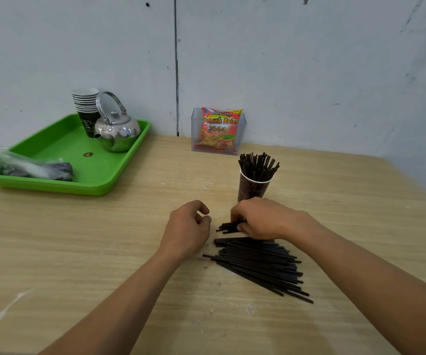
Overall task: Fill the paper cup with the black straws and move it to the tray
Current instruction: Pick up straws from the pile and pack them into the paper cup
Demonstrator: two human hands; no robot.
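Cup: we are keeping it upright on the table, just behind the straws, for short reaches; tray far left. Right hand: fingers are closing around a small bundle. Left hand: loosely curled, holding nothing.

two hands are seen; one green tray, one kettle, one snack packet and one filled paper cup are counted.
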